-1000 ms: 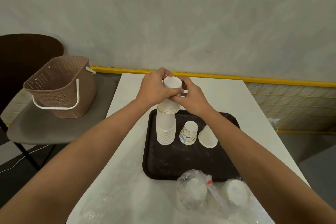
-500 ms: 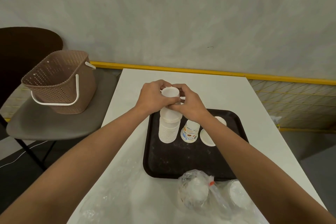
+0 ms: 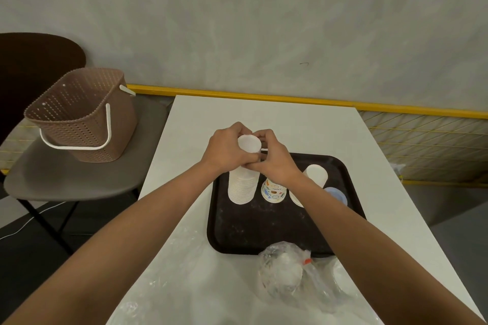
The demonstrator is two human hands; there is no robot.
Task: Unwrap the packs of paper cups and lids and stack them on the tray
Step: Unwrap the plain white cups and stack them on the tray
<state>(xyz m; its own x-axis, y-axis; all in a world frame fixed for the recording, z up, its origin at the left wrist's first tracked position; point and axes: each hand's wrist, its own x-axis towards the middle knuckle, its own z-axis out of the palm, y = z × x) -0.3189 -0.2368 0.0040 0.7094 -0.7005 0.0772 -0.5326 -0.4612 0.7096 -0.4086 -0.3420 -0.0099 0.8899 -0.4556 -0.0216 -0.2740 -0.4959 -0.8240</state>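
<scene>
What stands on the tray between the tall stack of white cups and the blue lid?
Head view: a patterned cup, then a white piece partly hidden by the right forearm.

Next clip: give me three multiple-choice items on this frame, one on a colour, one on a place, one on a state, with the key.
1. The tray is: A white, B dark, C yellow.
2. The basket sits: A on the tray, B on the floor, C on the chair.
3. The left hand and right hand: A lie flat, B grip the white cup stack, C hold the basket.
Key: 1 B, it looks near black against the white table; 2 C, it rests on the chair's grey seat; 3 B, the fingers of both hands curl round the stack's top.
</scene>
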